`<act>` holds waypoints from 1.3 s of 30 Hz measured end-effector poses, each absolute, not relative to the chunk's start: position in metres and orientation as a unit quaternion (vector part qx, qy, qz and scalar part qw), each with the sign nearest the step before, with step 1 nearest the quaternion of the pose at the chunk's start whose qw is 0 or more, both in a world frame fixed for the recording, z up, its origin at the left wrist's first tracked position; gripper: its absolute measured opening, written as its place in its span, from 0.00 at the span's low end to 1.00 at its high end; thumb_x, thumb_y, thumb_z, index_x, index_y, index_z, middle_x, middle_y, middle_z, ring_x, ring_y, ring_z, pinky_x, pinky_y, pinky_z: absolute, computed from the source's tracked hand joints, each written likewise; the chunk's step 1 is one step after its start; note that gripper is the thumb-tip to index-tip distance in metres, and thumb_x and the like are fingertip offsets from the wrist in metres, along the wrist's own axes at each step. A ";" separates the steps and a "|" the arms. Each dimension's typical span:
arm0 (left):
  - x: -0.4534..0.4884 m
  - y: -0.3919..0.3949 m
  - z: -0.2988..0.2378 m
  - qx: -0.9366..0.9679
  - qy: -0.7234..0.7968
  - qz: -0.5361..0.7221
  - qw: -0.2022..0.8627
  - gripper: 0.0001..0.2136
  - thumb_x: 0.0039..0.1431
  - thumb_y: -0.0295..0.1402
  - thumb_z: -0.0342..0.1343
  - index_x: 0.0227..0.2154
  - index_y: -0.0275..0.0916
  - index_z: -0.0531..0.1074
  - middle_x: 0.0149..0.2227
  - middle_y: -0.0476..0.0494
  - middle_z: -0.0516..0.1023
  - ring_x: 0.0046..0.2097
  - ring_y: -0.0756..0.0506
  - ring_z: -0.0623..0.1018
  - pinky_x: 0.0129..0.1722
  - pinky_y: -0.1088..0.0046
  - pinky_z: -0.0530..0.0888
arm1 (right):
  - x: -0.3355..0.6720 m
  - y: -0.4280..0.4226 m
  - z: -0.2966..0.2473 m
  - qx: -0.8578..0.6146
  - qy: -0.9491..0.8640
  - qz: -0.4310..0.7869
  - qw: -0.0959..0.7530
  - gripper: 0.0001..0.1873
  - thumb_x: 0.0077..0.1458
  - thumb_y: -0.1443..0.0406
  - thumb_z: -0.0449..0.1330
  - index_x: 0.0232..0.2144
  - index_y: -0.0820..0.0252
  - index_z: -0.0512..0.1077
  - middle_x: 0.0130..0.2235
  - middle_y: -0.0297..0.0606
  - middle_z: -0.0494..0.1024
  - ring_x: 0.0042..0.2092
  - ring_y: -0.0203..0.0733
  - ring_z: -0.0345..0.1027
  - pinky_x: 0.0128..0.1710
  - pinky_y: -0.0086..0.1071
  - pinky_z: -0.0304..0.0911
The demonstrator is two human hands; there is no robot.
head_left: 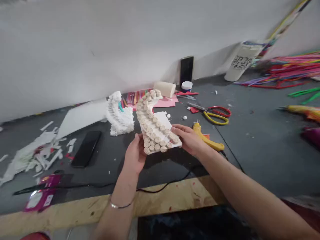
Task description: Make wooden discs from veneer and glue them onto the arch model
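Between my two hands is a white craft piece (160, 133), tilted up above the dark table. Rows of cream rolled rosettes cover its wide base and run up its curved, narrowing top; part of the white backing shows bare. My left hand (136, 151) grips the lower left edge, its fingertips hidden behind the piece. At the lower right corner my right hand (187, 138) holds on, thumb on the front. Just left stands a similar curved piece (121, 116) in fluffy white with a small teal bit. A yellow glue gun (208, 138) lies beside my right hand.
Scissors (212, 111) with red and yellow handles lie right of centre. Phones (86, 149) lie at left and lean on the wall. Paper scraps (40, 155) spread at far left. A white bottle (243, 61) and pipe cleaners (287, 70) are at back right. A black cord (165, 186) crosses the front.
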State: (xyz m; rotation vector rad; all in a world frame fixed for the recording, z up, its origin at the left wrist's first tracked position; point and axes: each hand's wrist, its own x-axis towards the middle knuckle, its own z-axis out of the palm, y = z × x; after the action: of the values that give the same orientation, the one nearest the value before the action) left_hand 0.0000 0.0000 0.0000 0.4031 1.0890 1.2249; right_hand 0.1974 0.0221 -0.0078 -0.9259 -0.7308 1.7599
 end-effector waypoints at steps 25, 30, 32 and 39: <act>0.000 0.011 -0.019 0.290 0.554 0.492 0.606 0.10 0.54 0.34 0.55 0.38 0.36 0.73 0.29 0.46 0.79 0.30 0.46 0.79 0.27 0.72 0.74 | 0.210 0.028 -0.030 -0.559 -0.596 0.470 0.335 0.14 0.59 0.61 0.53 0.44 0.58 0.73 0.24 0.29 0.73 0.18 0.31 0.61 0.20 0.28 0.58; -0.005 0.012 -0.026 0.365 0.591 0.492 0.525 0.14 0.58 0.35 0.51 0.46 0.39 0.72 0.38 0.43 0.80 0.38 0.43 0.80 0.37 0.67 0.76 | 0.208 0.024 -0.027 -0.574 -0.648 0.406 0.293 0.15 0.59 0.65 0.53 0.47 0.60 0.72 0.21 0.28 0.72 0.19 0.33 0.63 0.25 0.29 0.60; -0.008 0.012 -0.027 0.398 0.603 0.479 0.498 0.15 0.58 0.36 0.51 0.46 0.38 0.73 0.40 0.40 0.80 0.41 0.42 0.79 0.39 0.64 0.76 | 0.206 0.022 -0.027 -0.576 -0.664 0.386 0.280 0.16 0.60 0.65 0.53 0.48 0.61 0.72 0.22 0.29 0.72 0.20 0.34 0.64 0.27 0.30 0.61; -0.016 0.015 -0.030 0.415 0.616 0.476 0.471 0.13 0.58 0.34 0.49 0.40 0.34 0.75 0.42 0.37 0.81 0.43 0.41 0.79 0.47 0.61 0.75 | 0.203 0.018 -0.032 -0.563 -0.718 0.300 0.280 0.14 0.57 0.66 0.56 0.46 0.61 0.73 0.35 0.40 0.76 0.37 0.44 0.69 0.39 0.33 0.61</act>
State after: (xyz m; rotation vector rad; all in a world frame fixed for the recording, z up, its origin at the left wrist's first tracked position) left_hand -0.0162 0.0149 -0.0305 1.0166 1.5092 1.1665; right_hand 0.2034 0.0181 -0.0316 -1.5093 -1.9239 0.8037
